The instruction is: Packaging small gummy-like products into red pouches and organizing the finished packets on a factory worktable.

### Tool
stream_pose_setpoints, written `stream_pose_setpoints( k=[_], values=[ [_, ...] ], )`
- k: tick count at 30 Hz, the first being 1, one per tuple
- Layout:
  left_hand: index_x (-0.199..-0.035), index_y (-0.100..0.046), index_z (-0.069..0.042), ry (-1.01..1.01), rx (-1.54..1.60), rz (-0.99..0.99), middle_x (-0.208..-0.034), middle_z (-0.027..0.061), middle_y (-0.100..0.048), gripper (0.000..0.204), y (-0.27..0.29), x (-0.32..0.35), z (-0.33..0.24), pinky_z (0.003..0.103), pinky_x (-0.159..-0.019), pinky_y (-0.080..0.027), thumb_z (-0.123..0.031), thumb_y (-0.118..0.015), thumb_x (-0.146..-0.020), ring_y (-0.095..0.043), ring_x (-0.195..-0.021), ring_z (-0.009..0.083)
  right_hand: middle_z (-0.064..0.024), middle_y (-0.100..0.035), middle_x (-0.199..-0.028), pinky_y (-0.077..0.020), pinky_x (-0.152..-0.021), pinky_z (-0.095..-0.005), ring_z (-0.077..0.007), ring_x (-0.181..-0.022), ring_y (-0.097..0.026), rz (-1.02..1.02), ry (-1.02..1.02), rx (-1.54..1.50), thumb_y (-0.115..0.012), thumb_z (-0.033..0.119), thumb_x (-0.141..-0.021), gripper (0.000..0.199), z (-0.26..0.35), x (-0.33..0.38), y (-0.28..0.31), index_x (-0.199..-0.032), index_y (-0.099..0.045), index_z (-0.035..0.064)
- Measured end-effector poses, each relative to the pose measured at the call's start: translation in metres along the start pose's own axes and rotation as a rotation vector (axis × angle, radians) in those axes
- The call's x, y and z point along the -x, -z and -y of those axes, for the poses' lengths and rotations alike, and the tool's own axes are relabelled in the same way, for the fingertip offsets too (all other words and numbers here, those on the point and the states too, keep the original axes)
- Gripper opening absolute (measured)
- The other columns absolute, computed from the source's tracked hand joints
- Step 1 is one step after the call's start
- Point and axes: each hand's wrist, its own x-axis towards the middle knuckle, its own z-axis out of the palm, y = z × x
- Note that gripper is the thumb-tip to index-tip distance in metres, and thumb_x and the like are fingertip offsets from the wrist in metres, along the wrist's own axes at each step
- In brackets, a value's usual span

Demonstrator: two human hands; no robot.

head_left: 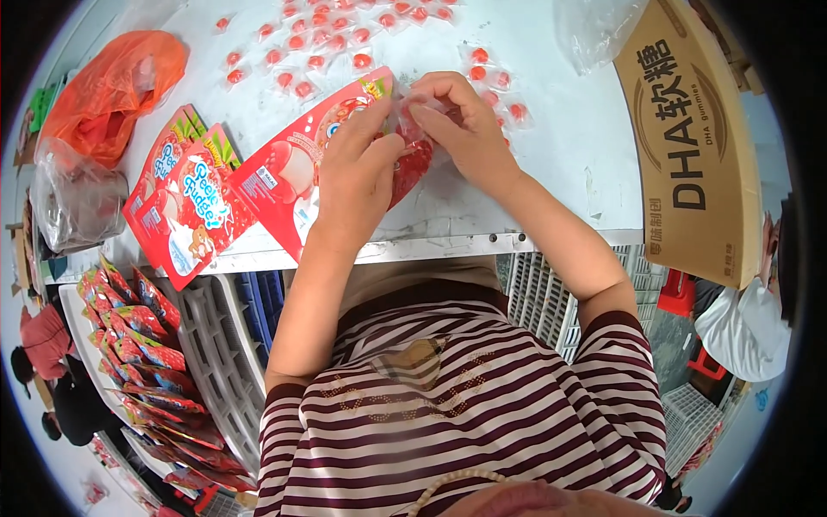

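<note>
A red stand-up candy pouch (280,172) lies slanted on the white table near its front edge. My left hand (355,168) is closed on the pouch's upper right part, thumb and fingers at its mouth. Just to the right, my right hand (469,129) has its fingers bent and pinched on clear plastic at the pouch's opening. Whether that plastic is a candy wrapper or part of the pouch, I cannot tell. Small red candies in clear wrappers (362,60) are scattered beyond both hands. More flat red pouches (202,202) overlap to the left.
An orange plastic bag (116,90) and a clear bag over a round container (82,202) stand at far left. A large brown carton (698,146) bounds the right side. Below left, a white crate (95,345) holds several filled pouches. Other people (52,345) are in the background.
</note>
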Motion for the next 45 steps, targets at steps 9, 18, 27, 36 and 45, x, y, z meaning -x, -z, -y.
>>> stream_pose_setpoints(
  k=[9,18,27,36,45],
  values=[
    [-0.077,-0.059,-0.004,-0.059,0.117,-0.076,-0.109,0.0129,-0.059,0.015,-0.007,-0.006,-0.002,0.041,-0.085,-0.046,0.005,-0.063,-0.065,-0.057,-0.097,0.0312,-0.0027,-0.056,-0.091,-0.0411,-0.078,-0.0244,-0.0114,-0.087,-0.051,0.261,0.020,0.123,-0.044,0.023,-0.095,0.023,0.008,-0.007,0.008,-0.100,-0.057,0.0038],
    [-0.076,-0.060,-0.007,-0.087,0.145,-0.046,-0.108,0.0128,-0.059,0.018,-0.003,-0.010,-0.006,0.036,-0.082,-0.046,0.005,-0.065,-0.063,-0.056,-0.095,0.0285,-0.0041,-0.056,-0.082,-0.0425,-0.064,-0.0237,-0.0107,-0.073,-0.050,-0.143,0.414,0.444,-0.059,0.015,-0.086,0.015,0.013,-0.013,0.005,-0.080,-0.061,0.0022],
    [-0.076,-0.063,-0.003,0.140,0.483,-0.190,-0.105,0.0129,-0.059,0.014,0.005,-0.008,-0.012,0.034,-0.080,-0.047,0.007,-0.063,-0.066,-0.056,-0.100,0.0278,-0.0048,-0.057,-0.079,-0.0412,-0.058,-0.0256,-0.0109,-0.064,-0.050,0.154,0.578,0.240,-0.046,0.035,-0.093,0.043,0.010,0.002,0.005,-0.073,-0.059,0.0004],
    [-0.076,-0.063,-0.005,-0.047,0.402,-0.047,-0.104,0.0119,-0.059,0.015,0.007,-0.013,-0.009,0.034,-0.080,-0.047,0.004,-0.066,-0.065,-0.057,-0.095,0.0268,-0.0026,-0.053,-0.069,-0.0397,-0.054,-0.0209,-0.0067,-0.059,-0.047,-0.115,0.452,0.173,-0.038,0.030,-0.098,0.038,0.033,-0.019,-0.006,-0.077,-0.051,0.0021],
    [-0.076,-0.064,-0.007,0.084,0.415,-0.109,-0.108,0.0103,-0.057,0.014,0.005,-0.007,-0.010,0.033,-0.080,-0.047,0.004,-0.066,-0.066,-0.055,-0.098,0.0264,-0.0049,-0.054,-0.064,-0.0413,-0.050,-0.0259,-0.0123,-0.053,-0.050,-0.041,0.349,0.189,-0.050,0.021,-0.091,0.023,0.031,-0.005,-0.016,-0.083,-0.061,0.0031]
  ],
)
